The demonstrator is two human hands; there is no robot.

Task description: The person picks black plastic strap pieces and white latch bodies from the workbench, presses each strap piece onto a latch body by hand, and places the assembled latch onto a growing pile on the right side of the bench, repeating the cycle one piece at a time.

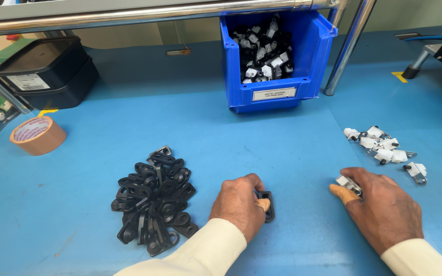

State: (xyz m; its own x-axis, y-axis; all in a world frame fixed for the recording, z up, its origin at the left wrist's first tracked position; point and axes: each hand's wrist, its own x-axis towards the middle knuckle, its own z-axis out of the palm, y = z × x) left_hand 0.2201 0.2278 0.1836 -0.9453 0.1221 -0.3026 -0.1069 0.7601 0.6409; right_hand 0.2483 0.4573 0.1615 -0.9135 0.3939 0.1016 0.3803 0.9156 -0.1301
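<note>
My left hand pinched 1 flat black plastic loop bracket against the blue counter, beside the black pile. My right hand gripped 1 small white-and-metal clip. Both looked light and rigid, best taken by the edges.

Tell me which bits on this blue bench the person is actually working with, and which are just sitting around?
In use:
left hand on a black plastic loop
right hand holding a small metal clip
pile of black loops
loose white clips
blue bin

Lying about:
tape roll
black trays
</note>
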